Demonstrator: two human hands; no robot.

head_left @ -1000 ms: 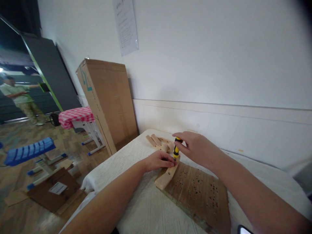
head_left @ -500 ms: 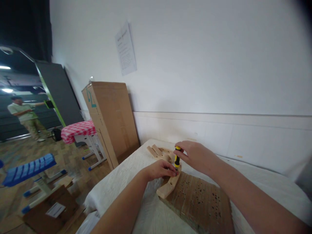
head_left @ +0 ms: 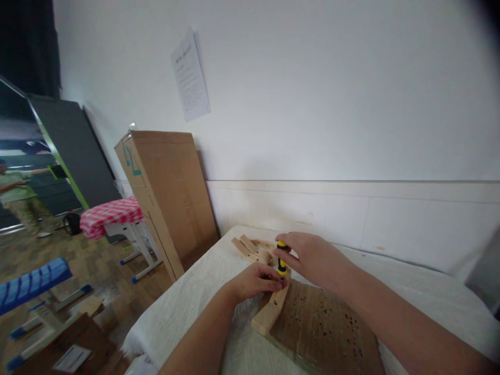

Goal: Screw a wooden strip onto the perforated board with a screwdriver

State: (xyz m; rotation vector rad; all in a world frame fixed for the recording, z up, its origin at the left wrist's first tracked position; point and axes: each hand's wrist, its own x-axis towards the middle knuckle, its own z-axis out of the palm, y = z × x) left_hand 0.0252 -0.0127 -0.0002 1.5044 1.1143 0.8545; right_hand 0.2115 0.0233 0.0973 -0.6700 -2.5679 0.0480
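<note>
A yellow-and-black screwdriver stands nearly upright, with the fingers of my right hand closed round the top of its handle. Its tip points down at a pale, angled wooden piece with holes in it. Right beside the tip, my left hand has its thumb and fingers pinched together on the wooden piece; whatever small thing is between them is hidden. The wooden piece rests along the left edge of a brown board dotted with many small holes. More pale wooden parts lie behind my left hand.
A white cloth covers the table, which stands against a white wall. Left of it are a tall cardboard box, a table with a red checked cloth and a blue seat. A person stands far left.
The view has shifted slightly to the right. The screwdriver's handle has turned, showing its yellow and black parts differently. Both hands keep nearly the same places at the wooden piece.
</note>
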